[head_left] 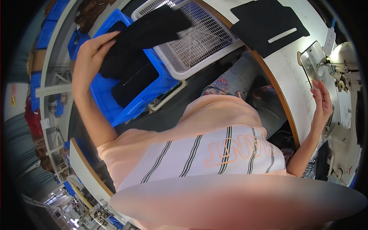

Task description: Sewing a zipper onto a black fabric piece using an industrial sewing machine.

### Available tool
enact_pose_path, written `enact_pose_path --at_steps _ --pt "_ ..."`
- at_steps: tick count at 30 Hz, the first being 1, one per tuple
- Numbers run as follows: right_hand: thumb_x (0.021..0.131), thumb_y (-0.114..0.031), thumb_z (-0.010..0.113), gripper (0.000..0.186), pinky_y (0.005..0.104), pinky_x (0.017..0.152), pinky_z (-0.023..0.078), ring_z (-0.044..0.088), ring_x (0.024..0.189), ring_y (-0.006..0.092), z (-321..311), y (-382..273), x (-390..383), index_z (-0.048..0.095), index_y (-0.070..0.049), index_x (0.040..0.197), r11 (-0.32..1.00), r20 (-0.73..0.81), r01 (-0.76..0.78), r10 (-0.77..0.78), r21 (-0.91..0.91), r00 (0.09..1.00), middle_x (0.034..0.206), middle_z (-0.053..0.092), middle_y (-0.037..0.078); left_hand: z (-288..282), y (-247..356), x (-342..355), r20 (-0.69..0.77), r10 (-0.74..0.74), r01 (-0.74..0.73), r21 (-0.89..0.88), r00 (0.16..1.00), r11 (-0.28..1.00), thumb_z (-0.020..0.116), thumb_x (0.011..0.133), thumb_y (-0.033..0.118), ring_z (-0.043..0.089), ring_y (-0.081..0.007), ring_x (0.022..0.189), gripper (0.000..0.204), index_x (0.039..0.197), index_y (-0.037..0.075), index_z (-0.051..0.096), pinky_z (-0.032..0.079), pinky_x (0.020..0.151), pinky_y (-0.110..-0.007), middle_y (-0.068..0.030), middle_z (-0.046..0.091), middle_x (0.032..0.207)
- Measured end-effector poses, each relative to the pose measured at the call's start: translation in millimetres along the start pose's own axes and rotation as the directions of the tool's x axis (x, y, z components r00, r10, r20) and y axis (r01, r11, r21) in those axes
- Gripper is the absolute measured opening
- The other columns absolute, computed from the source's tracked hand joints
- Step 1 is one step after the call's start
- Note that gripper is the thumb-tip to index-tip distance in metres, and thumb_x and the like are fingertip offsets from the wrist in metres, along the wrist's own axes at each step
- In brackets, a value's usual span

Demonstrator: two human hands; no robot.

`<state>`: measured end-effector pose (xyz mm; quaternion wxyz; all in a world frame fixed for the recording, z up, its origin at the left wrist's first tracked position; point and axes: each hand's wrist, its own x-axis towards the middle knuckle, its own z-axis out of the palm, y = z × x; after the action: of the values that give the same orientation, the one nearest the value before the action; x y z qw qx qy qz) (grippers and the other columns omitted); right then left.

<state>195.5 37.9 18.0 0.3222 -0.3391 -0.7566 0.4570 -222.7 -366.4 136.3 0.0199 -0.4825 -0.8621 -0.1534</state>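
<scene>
On the left side, my left hand [94, 53] pinches a black fabric piece [149, 28] between thumb and fingers. This piece hangs over a blue plastic crate [103, 101], which has more black fabric [136, 82] lying in it. My right hand [322, 101] is far over to the right, beside the sewing machine [347, 63], with its fingers stretched out and nothing visible in them. Flat on the white table [285, 78] lies a black cut fabric panel [258, 28], bearing a narrow white strip [282, 35].
A white slatted plastic basket [180, 71] stands between the crate and the table. The table's brown edge [281, 99] curves past my lap. Metal machine parts crowd the right side. Shelving with blue bins [46, 34] rises at the far left.
</scene>
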Motion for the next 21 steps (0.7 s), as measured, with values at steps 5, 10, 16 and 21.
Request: enact_pose_path --at_steps 5,10,16,21 --pt "0.097 -0.009 0.057 0.033 0.0282 0.095 0.047 0.062 0.108 0.0175 -2.8 30.5 6.4 0.057 0.000 0.129 0.999 -0.018 0.045 -0.045 -0.007 0.999 0.119 0.065 0.012 -16.2 -94.1 -71.7 0.258 -0.406 0.462 -0.219 0.877 0.859 0.062 0.087 0.003 0.064 -0.0101 0.082 0.027 0.113 -0.005 0.066 0.048 0.076 -0.023 -0.0056 0.071 0.090" --pt "0.097 -0.007 0.057 0.032 0.0275 0.096 0.046 0.061 0.111 0.0169 -4.5 39.3 6.2 0.059 0.001 0.127 0.995 -0.072 0.049 -0.055 -0.086 0.996 0.119 0.065 0.011 77.5 -202.0 -95.0 0.469 -0.576 0.704 -0.155 0.670 0.693 0.069 0.082 0.005 0.063 -0.0144 0.094 0.040 0.120 -0.004 0.063 0.047 0.084 -0.027 -0.0077 0.069 0.100" --pt "0.091 -0.008 0.063 0.032 0.0304 0.091 0.044 0.061 0.108 0.0150 -14.9 23.8 -7.4 0.064 -0.007 0.123 0.906 -0.198 -0.087 0.004 -0.415 0.980 0.118 0.067 0.006 129.5 -185.8 -40.3 0.382 -0.590 0.697 -0.272 0.711 0.664 0.070 0.085 0.013 0.067 -0.0184 0.091 0.039 0.117 -0.009 0.063 0.050 0.083 -0.027 -0.0140 0.070 0.098" --pt "0.087 -0.014 0.068 0.034 0.0370 0.097 0.045 0.056 0.116 0.0275 28.9 2.8 -11.0 0.063 -0.007 0.120 0.831 0.106 0.259 -0.238 -0.493 0.966 0.122 0.063 0.011 102.9 -25.0 88.8 0.442 0.013 0.290 -0.609 0.897 0.738 0.066 0.087 0.010 0.065 -0.0136 0.088 0.029 0.114 -0.003 0.067 0.048 0.081 -0.025 -0.0094 0.070 0.093"
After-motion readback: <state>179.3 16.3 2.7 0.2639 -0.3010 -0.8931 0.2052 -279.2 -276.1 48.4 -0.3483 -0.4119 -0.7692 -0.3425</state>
